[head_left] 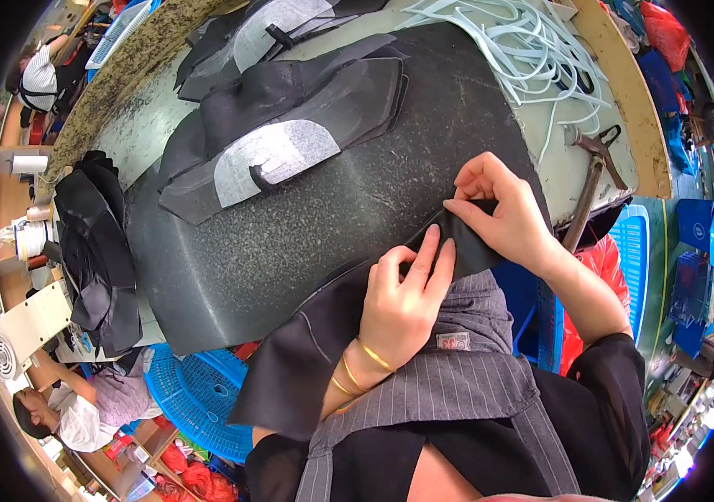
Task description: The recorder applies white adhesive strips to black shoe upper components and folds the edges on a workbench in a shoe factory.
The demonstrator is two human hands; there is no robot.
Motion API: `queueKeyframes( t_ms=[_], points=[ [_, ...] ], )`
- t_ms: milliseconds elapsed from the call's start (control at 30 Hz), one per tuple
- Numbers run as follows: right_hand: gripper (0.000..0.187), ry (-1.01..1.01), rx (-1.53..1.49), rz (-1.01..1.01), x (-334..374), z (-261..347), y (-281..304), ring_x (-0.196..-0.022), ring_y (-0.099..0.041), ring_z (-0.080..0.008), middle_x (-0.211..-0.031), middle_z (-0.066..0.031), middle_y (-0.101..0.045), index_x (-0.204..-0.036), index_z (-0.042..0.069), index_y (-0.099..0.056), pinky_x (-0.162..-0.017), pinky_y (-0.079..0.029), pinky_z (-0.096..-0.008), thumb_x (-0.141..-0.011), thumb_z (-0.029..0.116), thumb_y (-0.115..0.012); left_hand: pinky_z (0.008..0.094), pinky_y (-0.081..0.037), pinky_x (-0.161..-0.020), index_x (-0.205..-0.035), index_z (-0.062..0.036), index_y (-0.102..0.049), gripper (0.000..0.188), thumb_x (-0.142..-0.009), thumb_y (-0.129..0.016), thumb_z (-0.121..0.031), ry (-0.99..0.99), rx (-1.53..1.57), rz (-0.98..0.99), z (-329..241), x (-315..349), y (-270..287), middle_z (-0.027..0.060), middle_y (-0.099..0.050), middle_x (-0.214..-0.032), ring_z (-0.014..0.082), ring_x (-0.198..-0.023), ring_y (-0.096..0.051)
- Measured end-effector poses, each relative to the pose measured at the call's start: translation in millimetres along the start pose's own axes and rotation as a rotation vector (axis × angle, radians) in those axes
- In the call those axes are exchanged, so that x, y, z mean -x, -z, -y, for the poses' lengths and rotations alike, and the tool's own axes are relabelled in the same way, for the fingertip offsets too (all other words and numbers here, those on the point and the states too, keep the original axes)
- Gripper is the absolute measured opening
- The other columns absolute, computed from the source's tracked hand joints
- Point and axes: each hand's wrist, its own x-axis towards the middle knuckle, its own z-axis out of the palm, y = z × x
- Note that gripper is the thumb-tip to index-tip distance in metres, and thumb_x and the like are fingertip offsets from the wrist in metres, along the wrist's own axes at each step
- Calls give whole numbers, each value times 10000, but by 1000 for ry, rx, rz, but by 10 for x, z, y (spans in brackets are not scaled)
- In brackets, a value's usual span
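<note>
A smooth black sheet piece, perhaps leather, lies along the near edge of a dark speckled mat and drapes down toward my lap. My right hand pinches its edge between thumb and fingers, at the right end. Close beside it, my left hand, with gold bangles at the wrist, presses and holds the same edge, its first two fingers stretched along it; its thumb is mostly hidden. Farther back on the mat rest stacked black cut pieces, with a whitish half-oval patch on top.
Pale blue strips lie tangled at the far right. A hammer rests at the table's right edge. Black pieces are heaped on the left. Blue baskets stand below the table. Another person sits at lower left.
</note>
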Motion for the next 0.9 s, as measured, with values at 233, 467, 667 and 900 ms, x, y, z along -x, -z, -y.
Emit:
queueKeyframes(
  t_ms=[233,467,667,900],
  points=[
    [269,33,39,-25,-20,-35,-1,-819,-715,-169,-846,-98,-687,-1019,5,-548,-742,-561,-303,-866,48,-765,305,-471,-791,-1296,-35,-651,457,-857,-583,-141,-63,-274,69,-31,6,-59,90,-601,-1405,230,-1012,-538],
    [256,216,232,-84,28,-61,-36,-779,-686,-259,-844,-126,-648,-1025,12,-540,-694,-543,-344,-868,46,-740,303,-452,-736,-1401,-132,-596,541,-895,-651,-314,-18,-233,171,-64,-72,-35,47,-510,-1507,210,-990,-527],
    [327,561,700,-247,54,17,56,-879,-630,-357,-979,-137,-624,-1071,34,-598,-727,-536,-434,-784,73,-749,319,-444,-660,-1463,-236,-531,627,-876,-681,-397,26,-333,160,-113,-165,-124,59,-467,-1542,213,-961,-534],
    [702,693,899,421,498,-113,-86,-1483,-355,-325,-1582,-118,-414,-1462,217,-547,-1226,-240,-510,-937,669,-434,332,-585,-904,-1099,29,-723,305,-819,-652,-67,-178,-245,137,167,530,535,139,-734,-1116,236,-1036,-706]
  ],
)
